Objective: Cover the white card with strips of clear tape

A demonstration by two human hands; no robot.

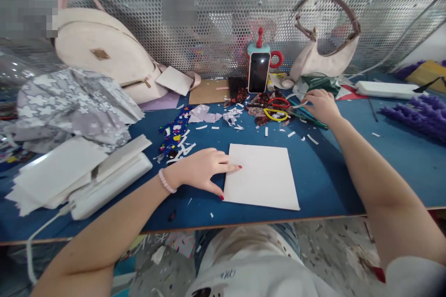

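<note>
My left hand (pixel 209 169) rests at the left edge of a white square sheet (pixel 261 178), which looks like stiff card. Its index finger lies stretched on the sheet, and the thumb is spread apart at the lower left corner. My right hand (pixel 321 106) reaches into the clutter at the back right, its fingers curled downward. A teal, long thin item (pixel 313 119) passes under that hand, and dark green plastic (pixel 322 83) lies just behind it. Whatever the fingertips grip is hidden. Nearby lie scissors with yellow handles (pixel 276 116) and red handles (pixel 278 102).
A phone (pixel 259 73) leans on a teal and red cup (pixel 259 49). A white backpack (pixel 94 39) and patterned cloth (pixel 69 102) stand left, above white sheets (pixel 59 167) and a white device (pixel 113 185). A handbag (pixel 324 58) and purple fluffy material (pixel 418 113) are right.
</note>
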